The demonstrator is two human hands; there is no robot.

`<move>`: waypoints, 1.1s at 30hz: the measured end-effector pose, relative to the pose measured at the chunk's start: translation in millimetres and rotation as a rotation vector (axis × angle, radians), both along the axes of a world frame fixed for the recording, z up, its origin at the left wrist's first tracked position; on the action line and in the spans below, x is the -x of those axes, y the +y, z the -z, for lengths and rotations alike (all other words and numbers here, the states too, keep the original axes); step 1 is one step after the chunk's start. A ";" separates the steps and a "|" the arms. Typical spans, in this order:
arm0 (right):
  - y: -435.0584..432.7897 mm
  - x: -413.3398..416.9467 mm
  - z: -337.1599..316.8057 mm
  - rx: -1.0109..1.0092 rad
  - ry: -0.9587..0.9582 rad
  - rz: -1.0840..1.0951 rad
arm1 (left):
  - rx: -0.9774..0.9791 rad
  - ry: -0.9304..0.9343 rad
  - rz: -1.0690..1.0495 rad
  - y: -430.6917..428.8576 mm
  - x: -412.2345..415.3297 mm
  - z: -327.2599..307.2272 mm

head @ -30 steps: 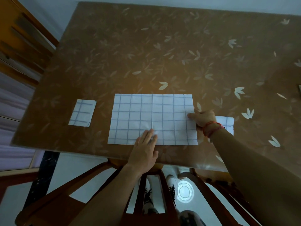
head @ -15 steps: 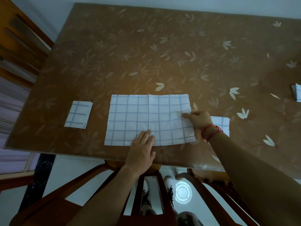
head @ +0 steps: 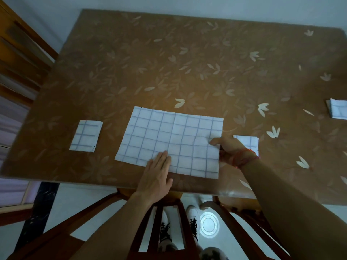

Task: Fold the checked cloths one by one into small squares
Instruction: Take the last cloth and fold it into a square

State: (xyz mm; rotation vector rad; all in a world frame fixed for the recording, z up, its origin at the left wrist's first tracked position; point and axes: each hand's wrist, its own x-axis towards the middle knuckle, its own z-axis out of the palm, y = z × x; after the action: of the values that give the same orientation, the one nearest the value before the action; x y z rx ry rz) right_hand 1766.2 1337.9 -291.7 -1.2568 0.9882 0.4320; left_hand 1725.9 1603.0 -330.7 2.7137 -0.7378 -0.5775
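Now we pin the checked cloth (head: 165, 136) at the near middle of the bench (head: 169, 62) with our left hand (head: 156, 177), its fingers (head: 161, 160) straight and flat on the near edge. Our right hand (head: 228, 150) has slid nearer along the right edge since a second ago. Thumb on top, it pinches that edge, and ripples appear beside it, so the next fold looks ready. A folded square (head: 85, 136) waits at the left.

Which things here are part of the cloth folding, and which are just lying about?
In the job: open cloth, left hand pressing it, right hand pinching its edge, left square, right square, far-right cloth.
Lying about: chair, shoes, wristband.
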 end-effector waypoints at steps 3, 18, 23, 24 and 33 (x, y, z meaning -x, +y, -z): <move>0.0 17.4 -5.2 -0.032 0.047 0.015 | -0.028 -0.038 0.036 -5.6 -5.1 -1.0; -1.2 64.4 -39.4 -0.321 -0.116 -0.201 | -0.014 0.080 -0.135 -37.2 16.3 -23.3; -11.9 80.8 -37.8 -0.028 -0.247 -0.269 | 0.118 0.189 -0.033 -13.2 15.9 -29.3; -12.6 81.6 -39.0 0.137 -0.254 -0.298 | 0.141 0.216 -0.007 -6.8 16.0 -28.4; -4.7 101.9 -42.7 0.694 0.189 -1.059 | 0.224 0.140 0.044 39.3 24.6 -16.5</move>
State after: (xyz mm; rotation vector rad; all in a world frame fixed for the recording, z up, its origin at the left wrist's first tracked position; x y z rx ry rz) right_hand 1664.3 1333.2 -248.9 -2.3900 0.5456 1.0884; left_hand 1701.3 1642.3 -314.1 2.4310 -0.7766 -0.6461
